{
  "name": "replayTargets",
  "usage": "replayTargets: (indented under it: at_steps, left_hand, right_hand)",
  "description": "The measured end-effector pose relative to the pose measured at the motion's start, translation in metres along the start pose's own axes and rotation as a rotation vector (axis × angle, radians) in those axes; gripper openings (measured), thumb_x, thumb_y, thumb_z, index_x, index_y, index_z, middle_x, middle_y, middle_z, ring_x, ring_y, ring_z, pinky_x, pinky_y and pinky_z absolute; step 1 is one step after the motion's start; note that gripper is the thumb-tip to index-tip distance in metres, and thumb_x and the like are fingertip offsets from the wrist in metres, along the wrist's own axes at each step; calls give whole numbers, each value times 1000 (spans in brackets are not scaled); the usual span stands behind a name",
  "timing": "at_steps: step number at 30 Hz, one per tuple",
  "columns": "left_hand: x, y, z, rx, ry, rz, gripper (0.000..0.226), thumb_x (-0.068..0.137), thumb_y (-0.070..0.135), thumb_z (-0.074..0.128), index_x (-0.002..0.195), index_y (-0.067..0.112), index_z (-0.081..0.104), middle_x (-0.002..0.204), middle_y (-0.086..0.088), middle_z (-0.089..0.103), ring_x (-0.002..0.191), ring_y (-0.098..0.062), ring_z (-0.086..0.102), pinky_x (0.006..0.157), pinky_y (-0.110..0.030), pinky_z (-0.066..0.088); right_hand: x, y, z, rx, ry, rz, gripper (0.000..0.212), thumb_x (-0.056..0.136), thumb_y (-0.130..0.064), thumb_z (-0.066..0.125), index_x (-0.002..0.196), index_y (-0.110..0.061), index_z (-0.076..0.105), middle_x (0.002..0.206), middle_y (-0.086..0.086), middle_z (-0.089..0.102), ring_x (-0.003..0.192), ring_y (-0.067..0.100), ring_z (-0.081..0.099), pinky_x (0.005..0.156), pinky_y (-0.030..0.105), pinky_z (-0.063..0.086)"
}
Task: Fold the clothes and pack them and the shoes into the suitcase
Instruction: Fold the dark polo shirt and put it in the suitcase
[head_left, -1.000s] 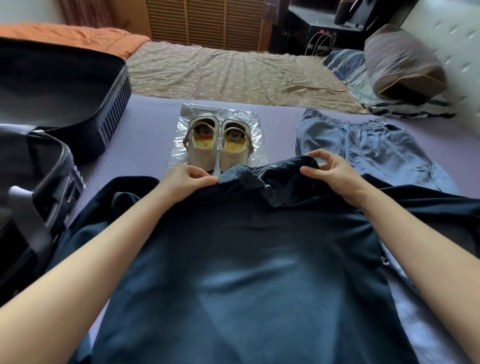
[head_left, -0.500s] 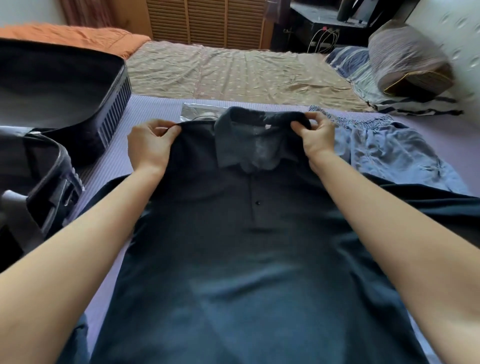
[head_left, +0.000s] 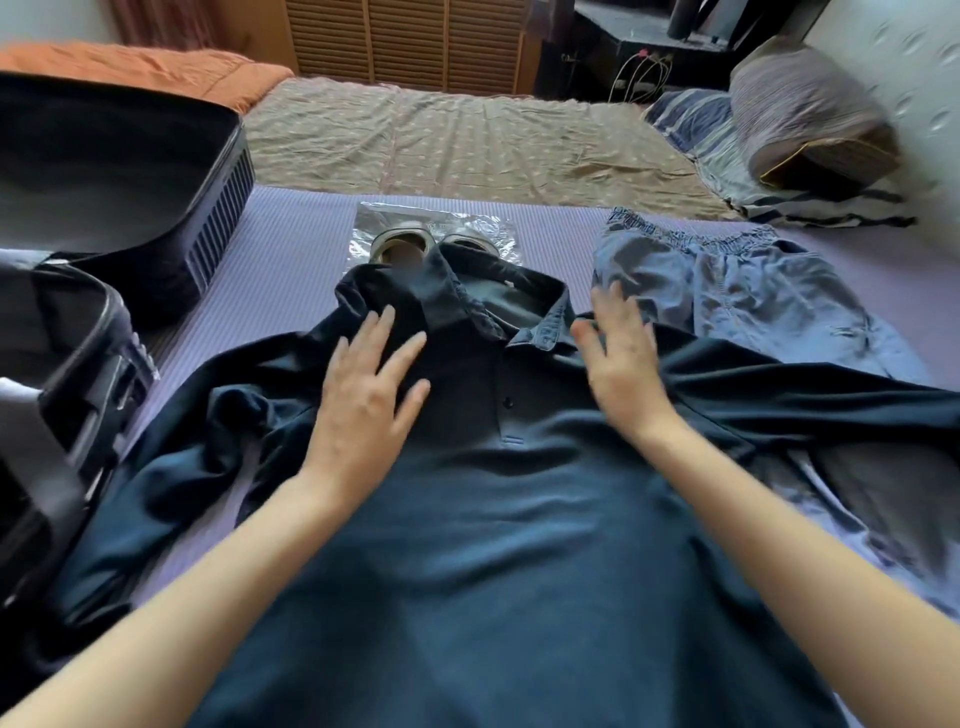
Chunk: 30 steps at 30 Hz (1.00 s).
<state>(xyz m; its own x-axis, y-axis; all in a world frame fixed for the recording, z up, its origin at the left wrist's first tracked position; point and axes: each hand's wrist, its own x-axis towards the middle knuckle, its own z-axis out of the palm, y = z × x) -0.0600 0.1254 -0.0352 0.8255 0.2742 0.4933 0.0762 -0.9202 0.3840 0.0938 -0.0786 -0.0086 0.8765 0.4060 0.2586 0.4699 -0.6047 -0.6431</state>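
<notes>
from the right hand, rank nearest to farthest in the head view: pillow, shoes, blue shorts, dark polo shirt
1. dark polo shirt, directly under the right hand.
2. blue shorts, just beyond it, to the right.
3. shoes, ahead and left, past the collar.
4. pillow, far right by the wall.

A dark polo shirt (head_left: 493, 545) is lying face up across the middle of the frame. The left hand (head_left: 363, 395) and the right hand (head_left: 618, 364) are lying flat on its chest, fingers (head_left: 382, 332) straight, either side of the buttons. Its collar is overlapping the shoes (head_left: 400, 247) above centre; blue shorts (head_left: 727, 291) are lying upper right.
</notes>
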Motion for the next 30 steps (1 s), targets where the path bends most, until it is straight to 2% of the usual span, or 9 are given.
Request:
replayTargets:
  at_steps: [2,4,7,11,18,23,26,28,30]
  left_hand:
    - [-27,3,1,62,-155,-42,64,91,51,31,147,19,32,157,-10,15,146,-22,10,116,-43,8]
    - [-47,-3,0,175,-307,-152,82,80,69,5,150,26,4,156,-5,-8,146,-19,-5,116,-42,-2]
    - [-70,-19,-3,313,-405,-253,97,60,80,-27,142,31,-16,153,-2,-19,143,-16,-18,116,-39,-9]
    - [-86,-27,-10,335,-408,-319,103,55,83,-31,143,33,-12,153,2,-19,142,-13,-19,117,-36,-7]
    - [-97,-36,-28,382,-437,-390,95,60,80,-16,143,34,-15,148,6,-26,143,-17,-19,117,-35,-8]
    - [-106,-43,-40,426,-457,-400,109,48,84,-32,143,32,-16,153,2,-21,144,-17,-16,116,-33,-6]
    - [-99,-38,-44,339,-421,-407,104,65,82,-8,150,23,2,159,-6,-3,146,-20,-4,117,-36,3]
    - [-83,-38,-48,188,-194,-410,82,87,68,30,146,12,32,153,-15,27,142,-28,22,112,-44,22]
    - [-58,-45,-49,105,29,-400,54,94,39,52,135,5,47,138,-18,47,128,-36,41,103,-49,32]
  right_hand:
    - [-44,-3,5,-89,-136,-91,68,96,-53,34,151,-20,14,157,-7,-2,146,11,-8,113,27,-14]
    - [-80,-4,13,-249,-276,-165,81,87,-73,16,152,-26,4,153,-12,-14,142,6,-18,112,26,-18]
    - [-109,4,23,-411,-378,-165,86,76,-77,-6,148,-32,-10,152,-13,-23,142,8,-24,113,27,-20]
    - [-115,11,30,-456,-396,-114,78,76,-73,-6,144,-35,-16,154,-12,-22,141,6,-24,115,29,-19]
    - [-125,-2,39,-489,-410,-117,100,62,-79,-30,148,-31,-15,155,-9,-22,142,10,-24,114,32,-20]
    - [-132,-11,45,-488,-421,-120,100,59,-79,-32,145,-31,-18,156,-8,-21,142,10,-25,114,33,-20]
    - [-129,-11,42,-472,-427,-124,101,61,-81,-29,147,-31,-15,156,-9,-20,142,8,-24,114,31,-20]
    - [-123,-9,39,-449,-395,-109,105,61,-83,-27,150,-30,-8,154,-11,-21,142,8,-22,114,31,-19]
    - [-114,-7,36,-454,-358,-80,109,60,-84,-25,152,-28,-4,152,-12,-21,144,10,-20,114,31,-17]
